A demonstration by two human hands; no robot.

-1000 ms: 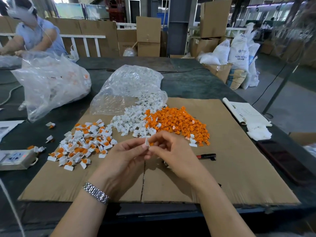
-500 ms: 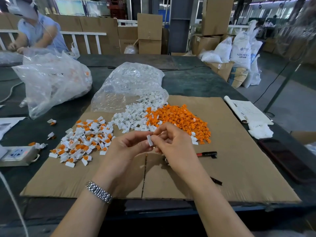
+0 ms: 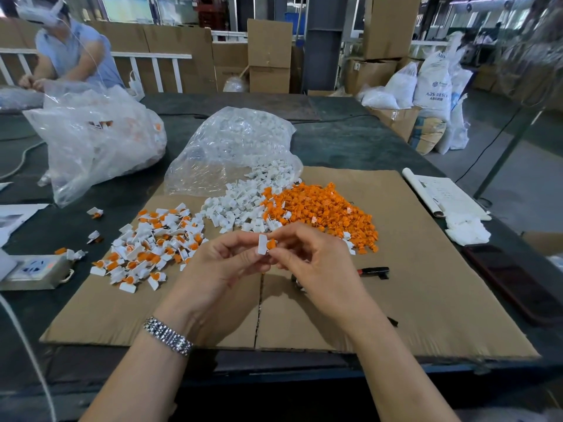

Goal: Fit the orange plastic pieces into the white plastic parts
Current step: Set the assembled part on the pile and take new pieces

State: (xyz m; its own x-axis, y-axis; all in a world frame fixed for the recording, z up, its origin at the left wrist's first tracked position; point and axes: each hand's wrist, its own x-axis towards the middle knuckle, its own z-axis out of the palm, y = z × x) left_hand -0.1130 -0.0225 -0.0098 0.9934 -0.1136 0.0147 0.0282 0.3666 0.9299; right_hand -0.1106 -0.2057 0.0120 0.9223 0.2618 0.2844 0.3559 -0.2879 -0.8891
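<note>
Both hands [image 3: 219,269] pinching one white part [image 3: 262,244], one orange piece [image 3: 270,244]

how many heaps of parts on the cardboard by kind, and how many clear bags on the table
White-only heap: 1
Orange-only heap: 1
Joined white-and-orange heap: 1
Clear plastic bags: 2
Total: 5

Bare cardboard [image 3: 426,300] lies right of the marker [image 3: 373,272].
</note>
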